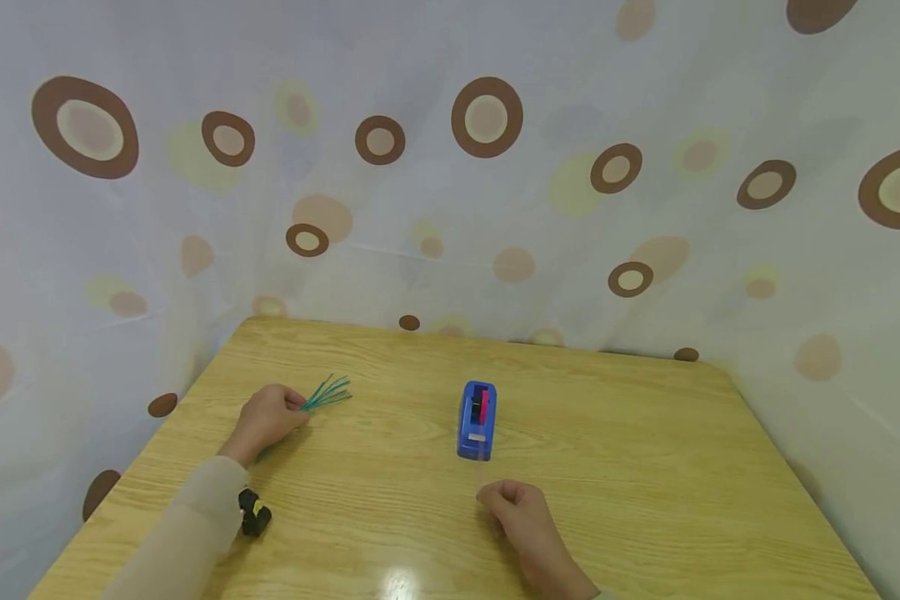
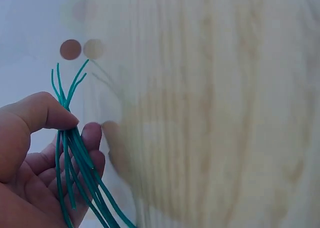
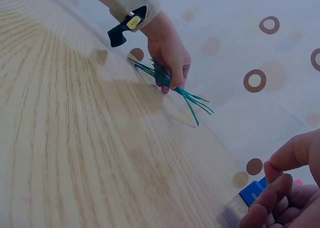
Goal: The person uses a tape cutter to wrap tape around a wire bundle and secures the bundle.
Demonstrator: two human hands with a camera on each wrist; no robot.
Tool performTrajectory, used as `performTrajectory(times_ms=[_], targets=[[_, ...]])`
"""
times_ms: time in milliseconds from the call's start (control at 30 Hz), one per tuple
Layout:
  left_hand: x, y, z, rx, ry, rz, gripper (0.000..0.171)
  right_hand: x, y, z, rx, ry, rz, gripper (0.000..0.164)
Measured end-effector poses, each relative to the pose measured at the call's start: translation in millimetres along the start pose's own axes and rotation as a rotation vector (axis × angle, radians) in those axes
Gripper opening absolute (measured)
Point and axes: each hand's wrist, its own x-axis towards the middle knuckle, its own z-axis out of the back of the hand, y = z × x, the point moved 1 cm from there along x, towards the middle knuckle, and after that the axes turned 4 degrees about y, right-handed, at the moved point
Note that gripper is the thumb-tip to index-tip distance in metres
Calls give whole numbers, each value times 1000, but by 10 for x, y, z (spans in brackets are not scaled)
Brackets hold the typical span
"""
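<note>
My left hand (image 1: 272, 417) pinches a bundle of thin green strands (image 2: 82, 158), like wire or cord, between thumb and fingers. Their tips fan out past the fingertips in the head view, and the longer ends hang across the palm in the left wrist view. A blue tape dispenser (image 1: 477, 421) with a pink core stands upright near the middle of the table. Just in front of it, my right hand (image 1: 523, 525) has thumb and index finger pinched together. A faint see-through strip of tape (image 1: 481, 457) shows at the dispenser's front, towards those fingertips; its held end is hardly visible.
The wooden table (image 1: 390, 517) reaches back to a pale curtain (image 1: 420, 200) with brown rings and dots. A black device with a yellow mark (image 1: 254, 512) sits at the left wrist, beside the light sleeve (image 1: 187, 533).
</note>
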Motion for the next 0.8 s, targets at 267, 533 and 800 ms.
performTrajectory(times_ms=[267,533,800], targets=[[-53,32,12,-156,10,-38,25,-2,2,-4,3,1,17,21],[-67,150,-15,-142,-21,-43,20,1,-10,-5,6,4,18,20],[-59,124,-4,-168,-25,-42,17,5,-16,4,-7,-1,6,21]])
